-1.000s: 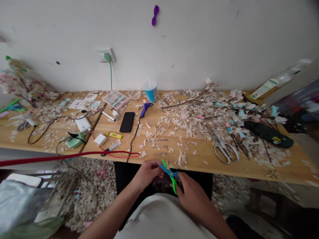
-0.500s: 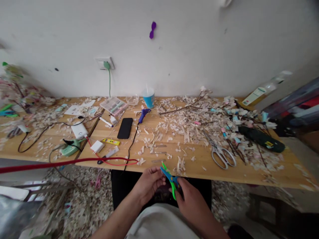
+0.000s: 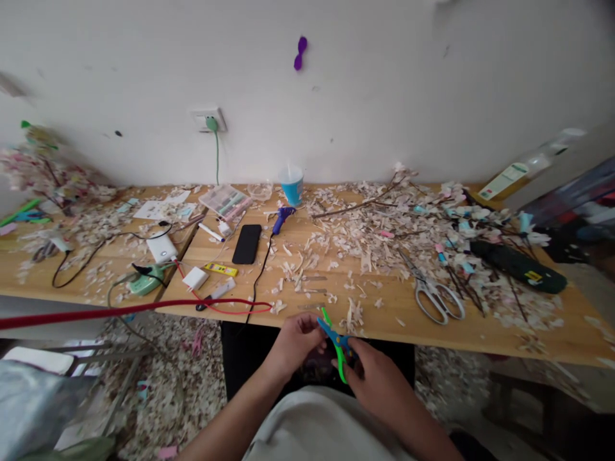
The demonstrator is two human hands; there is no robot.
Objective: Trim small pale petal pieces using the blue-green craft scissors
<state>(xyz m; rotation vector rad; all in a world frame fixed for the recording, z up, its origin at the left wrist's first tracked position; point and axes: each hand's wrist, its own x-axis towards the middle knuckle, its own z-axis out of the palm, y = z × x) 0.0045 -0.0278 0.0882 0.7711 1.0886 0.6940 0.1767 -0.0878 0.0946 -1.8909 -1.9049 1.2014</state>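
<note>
Little change is noted since the earlier frame: the small scissors are kept just below the table edge, long axis slanting up-left, handles clasped in the right hand, left hand fingers pinched beside the blades.

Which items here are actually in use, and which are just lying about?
In use: green-and-blue scissors, held by right hand; left hand at the blades.
Lying about: metal scissors, phone, glue gun, blue cup, scraps.
</note>
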